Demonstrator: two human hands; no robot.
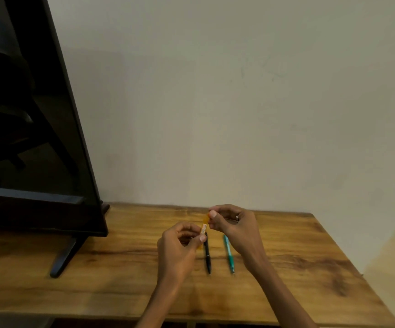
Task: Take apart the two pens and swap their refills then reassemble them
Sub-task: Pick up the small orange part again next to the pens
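An orange pen (204,227) with a white label is held above the wooden table (120,268), tilted. My left hand (180,247) pinches its lower end and my right hand (234,223) pinches its upper end. A black pen (207,256) lies on the table just right of my left hand, its tip toward me. A teal pen (228,254) lies parallel to it, partly under my right wrist. Both lying pens look whole.
A dark monitor (37,138) on a black stand foot (63,256) fills the left side. A pale wall (239,102) rises behind the table. The table's right edge (348,256) runs diagonally; its front edge is near the frame's bottom.
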